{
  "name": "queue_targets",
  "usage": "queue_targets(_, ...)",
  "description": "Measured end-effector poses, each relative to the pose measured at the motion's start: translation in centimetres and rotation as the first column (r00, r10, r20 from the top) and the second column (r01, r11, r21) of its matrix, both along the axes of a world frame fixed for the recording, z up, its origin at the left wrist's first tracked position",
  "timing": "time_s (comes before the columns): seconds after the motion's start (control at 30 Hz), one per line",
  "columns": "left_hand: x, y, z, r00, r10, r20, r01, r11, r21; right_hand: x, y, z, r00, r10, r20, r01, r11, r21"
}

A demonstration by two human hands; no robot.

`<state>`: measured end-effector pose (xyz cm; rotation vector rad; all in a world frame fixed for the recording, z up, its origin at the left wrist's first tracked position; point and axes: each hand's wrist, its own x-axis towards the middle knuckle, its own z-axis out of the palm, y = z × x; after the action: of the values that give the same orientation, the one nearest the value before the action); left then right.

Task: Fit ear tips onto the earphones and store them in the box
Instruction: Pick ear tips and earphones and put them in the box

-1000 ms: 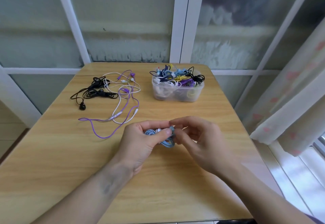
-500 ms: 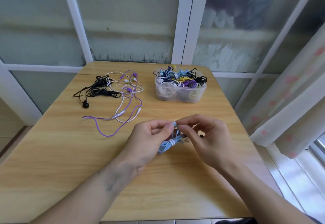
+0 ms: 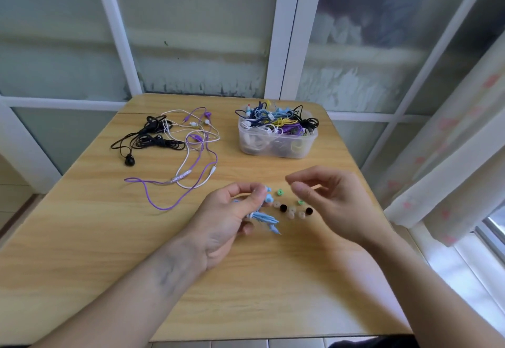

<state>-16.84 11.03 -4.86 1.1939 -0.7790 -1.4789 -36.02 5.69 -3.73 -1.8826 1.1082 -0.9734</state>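
Observation:
My left hand (image 3: 232,216) grips a bundled light-blue earphone (image 3: 266,217), its two buds poking out past the fingertips. Empty and hovering just to the right, my right hand (image 3: 328,200) has its fingers loosely curled. Between and below the hands lie several loose ear tips (image 3: 291,209) on the wooden table (image 3: 109,238): green, black and translucent ones. The clear plastic box (image 3: 276,145) stands at the back, filled with coiled earphones of many colours.
A black earphone (image 3: 147,142) and tangled purple and white earphones (image 3: 196,150) lie at the back left of the table. A window frame runs behind the table. A curtain (image 3: 451,156) hangs at the right.
My right hand has let go of the blue earphone and pulled away to the right. The loose ear tips, earlier hidden under the hands, now show.

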Motion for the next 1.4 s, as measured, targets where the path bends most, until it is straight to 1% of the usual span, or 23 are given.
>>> queue_targets(0.03, 0.1, -0.1, 0.0, 0.999, 0.013, 0.041, -0.012, 1.0, -0.015, -0.6, -0.5, -0.1, 0.994, -0.064, -0.091, 0.061, 0.998, -0.036)
queue_targets(0.1, 0.3, -0.2, -0.2, 0.992, 0.028, 0.119, -0.026, 0.999, -0.02, -1.4, -1.3, -0.3, 0.947, -0.154, -0.281, 0.128, 0.986, -0.11)
queue_targets(0.17, 0.5, -0.3, -0.3, 0.988, 0.017, 0.151, -0.017, 1.0, -0.001, -1.6, -1.8, -0.6, 0.899, -0.159, -0.407, 0.119, 0.985, -0.121)
queue_targets(0.27, 0.2, -0.3, -0.4, 0.992, -0.011, 0.127, 0.007, 1.0, 0.028, -1.1, -2.2, -1.1, 0.827, -0.113, -0.551, 0.062, 0.992, -0.11)
queue_targets(0.37, 0.2, -0.3, -0.4, 0.995, -0.039, 0.093, 0.036, 0.999, 0.027, -0.4, -2.1, -1.0, 0.808, -0.098, -0.581, 0.016, 0.989, -0.145)
queue_targets(0.5, 0.3, -0.1, -0.4, 0.992, -0.066, 0.104, 0.064, 0.998, 0.029, 0.4, -1.8, -0.8, 0.839, -0.074, -0.539, -0.031, 0.983, -0.183)
queue_targets(0.6, 0.3, 0.0, -0.2, 0.992, -0.061, 0.114, 0.058, 0.998, 0.033, 1.2, -1.6, -0.9, 0.818, -0.027, -0.575, -0.086, 0.982, -0.167)
queue_targets(0.7, 0.4, 0.0, -0.2, 0.992, -0.051, 0.115, 0.046, 0.998, 0.043, 2.0, -1.4, -1.2, 0.798, -0.014, -0.603, -0.122, 0.975, -0.185)
queue_targets(0.77, 0.5, 0.0, -0.3, 0.992, -0.038, 0.117, 0.032, 0.998, 0.05, 2.3, -1.3, -1.2, 0.824, -0.023, -0.567, -0.12, 0.97, -0.213)
queue_targets(0.83, 0.6, 0.0, -0.4, 0.993, -0.021, 0.119, 0.014, 0.998, 0.054, 2.3, -1.1, -0.9, 0.876, -0.05, -0.481, -0.069, 0.971, -0.228)
queue_targets(0.87, 0.7, 0.0, -0.4, 0.993, -0.014, 0.119, 0.007, 0.999, 0.053, 2.2, -0.8, -0.6, 0.904, -0.069, -0.422, -0.024, 0.977, -0.211)
queue_targets(0.9, 0.7, -0.1, -0.4, 0.993, -0.006, 0.118, 0.0, 0.999, 0.049, 2.1, -0.6, -0.3, 0.936, -0.075, -0.343, 0.02, 0.987, -0.161)
queue_targets(0.93, 0.7, -0.1, -0.3, 0.993, 0.002, 0.117, -0.007, 0.999, 0.043, 2.0, -0.4, -0.1, 0.972, -0.06, -0.228, 0.043, 0.996, -0.078)
queue_targets(0.97, 0.7, -0.1, -0.3, 0.994, 0.009, 0.112, -0.013, 0.999, 0.036, 2.0, -0.1, 0.1, 0.996, -0.035, -0.081, 0.037, 0.999, 0.022)
queue_targets(1.0, 0.7, -0.1, -0.2, 0.994, 0.015, 0.105, -0.018, 0.999, 0.029, 2.0, 0.2, 0.2, 0.997, -0.022, 0.068, 0.015, 0.993, 0.113)
queue_targets(1.03, 0.7, -0.1, -0.1, 0.995, 0.016, 0.095, -0.018, 1.0, 0.018, 2.0, 0.4, 0.4, 0.982, -0.025, 0.185, -0.008, 0.985, 0.175)
queue_targets(1.1, 0.5, 0.1, 0.1, 0.997, 0.003, 0.074, -0.003, 1.0, -0.007, 2.1, 1.0, 0.4, 0.95, -0.026, 0.312, -0.045, 0.975, 0.217)
queue_targets(1.23, 0.0, 0.5, 0.3, 0.999, 0.007, 0.049, -0.004, 0.997, -0.071, 2.9, 2.0, 0.4, 0.925, -0.063, 0.376, -0.027, 0.973, 0.228)
queue_targets(1.4, -0.2, 0.8, 0.3, 0.994, 0.089, 0.062, -0.08, 0.987, -0.139, 3.5, 2.5, 0.3, 0.913, -0.127, 0.388, 0.037, 0.972, 0.231)
